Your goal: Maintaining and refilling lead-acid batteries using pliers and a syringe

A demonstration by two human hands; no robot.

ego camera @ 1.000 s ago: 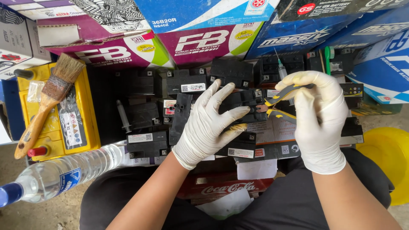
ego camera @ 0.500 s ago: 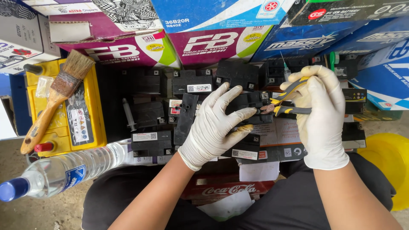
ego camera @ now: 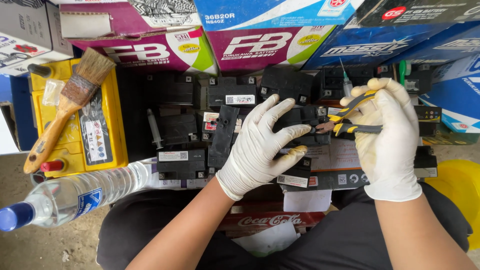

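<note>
My left hand, in a white glove, rests with fingers spread on a small black battery among several black batteries laid in front of me. In my right hand, also gloved, I grip yellow-and-black pliers. The pliers' jaws point left and sit at the battery's top edge, close to my left fingertips. A black cap strip lies just left of my left hand.
A yellow battery with a worn paintbrush on it stands at the left. A clear water bottle lies at lower left. Syringes lie among the batteries. Stacked battery cartons line the back. A yellow tub sits right.
The whole view has drifted slightly right and down. My right hand turned the pliers lower and brought the jaws onto the battery. My left hand stays put.
</note>
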